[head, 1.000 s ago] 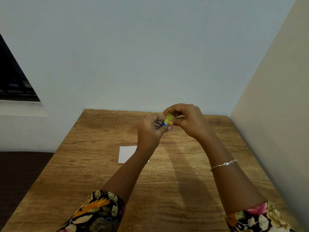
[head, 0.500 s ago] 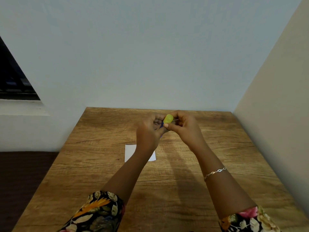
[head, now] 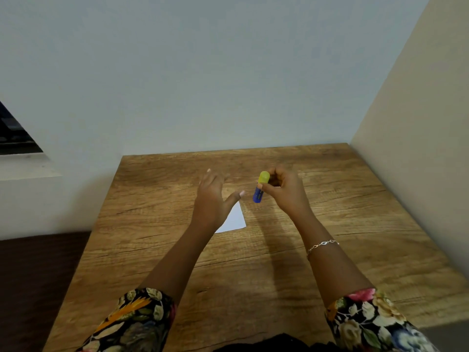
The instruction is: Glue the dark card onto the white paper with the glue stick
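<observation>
While well inside table [head: 342,207] edges: left hand [head: 212,196] spread (over paper [head: 236,219]), right hand [head: 284,191] pinching glue stick [head: 260,189].

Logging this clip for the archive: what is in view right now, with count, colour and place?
table: 1, brown wood, fills the lower frame
paper: 1, white, on the table, partly behind the left hand
glue stick: 1, blue with yellow cap, held above the table
window: 1, dark, far left
walls: 2, pale blue-grey behind, beige at right
dark shape: 1, black, bottom edge, unclear what
bracelet: 1, silver-coloured, right wrist
sleeves: 2, floral on black, bottom corners
left hand: 1, fingers spread, over the paper
right hand: 1, grips the glue stick
</observation>
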